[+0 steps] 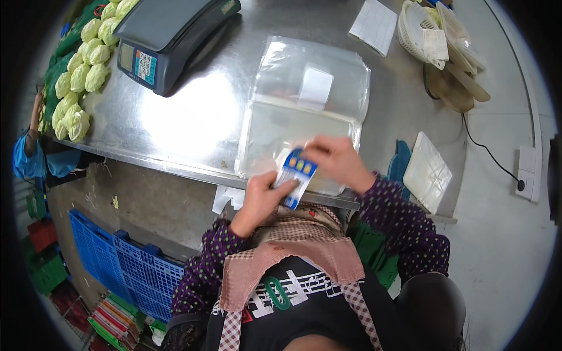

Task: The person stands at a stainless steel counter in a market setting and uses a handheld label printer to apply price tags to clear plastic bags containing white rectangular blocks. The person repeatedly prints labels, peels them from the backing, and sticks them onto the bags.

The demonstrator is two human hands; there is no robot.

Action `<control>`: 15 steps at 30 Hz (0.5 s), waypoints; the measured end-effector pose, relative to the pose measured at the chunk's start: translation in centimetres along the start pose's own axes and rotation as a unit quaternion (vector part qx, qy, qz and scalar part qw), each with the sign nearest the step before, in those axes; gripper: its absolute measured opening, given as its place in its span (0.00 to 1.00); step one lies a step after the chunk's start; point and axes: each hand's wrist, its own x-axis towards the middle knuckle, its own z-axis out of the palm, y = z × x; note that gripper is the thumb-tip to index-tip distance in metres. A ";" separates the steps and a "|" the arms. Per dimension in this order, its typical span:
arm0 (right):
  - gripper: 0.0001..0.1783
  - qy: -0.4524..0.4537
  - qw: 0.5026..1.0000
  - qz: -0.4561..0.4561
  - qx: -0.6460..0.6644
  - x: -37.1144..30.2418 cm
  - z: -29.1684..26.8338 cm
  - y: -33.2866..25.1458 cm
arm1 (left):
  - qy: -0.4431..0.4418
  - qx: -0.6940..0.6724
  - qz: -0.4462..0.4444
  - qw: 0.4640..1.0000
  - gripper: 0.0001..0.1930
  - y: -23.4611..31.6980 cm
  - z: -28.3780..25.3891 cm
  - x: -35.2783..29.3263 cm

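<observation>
Just over the table's front edge, a small blue and white printed packet [300, 169] with yellow and green patches is tilted between my hands. My left hand [260, 198] grips its lower part, thumb across the front. The fingers of my right hand [339, 159] are pinched together at its upper right corner. Beneath and beyond lie large clear plastic bags [252, 126], spread flat on the steel table [193, 126]. A white rectangle [316, 88] shows on the far bag.
A dark grey scale [155, 47] stands at the far left beside stacked pale green cabbages [88, 58]. White baskets [418, 35], a paper sheet [374, 26] and a white board [427, 172] are on the right. Blue plastic pallets [123, 263] lean at lower left; another person [29, 155] is at far left.
</observation>
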 end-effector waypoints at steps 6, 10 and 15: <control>0.22 0.023 0.991 0.007 -0.131 6.3 -1.3 4.5 | -0.018 -0.027 -0.015 0.999 0.13 -0.8 0.5 -3.4; 0.28 0.083 0.956 -0.012 -0.281 5.6 0.7 3.8 | -0.028 0.011 0.057 0.998 0.11 0.0 0.5 -4.2; 0.27 0.000 0.937 -0.165 -0.308 0.8 3.5 5.3 | -0.022 0.050 0.241 0.969 0.08 -0.1 0.7 -3.3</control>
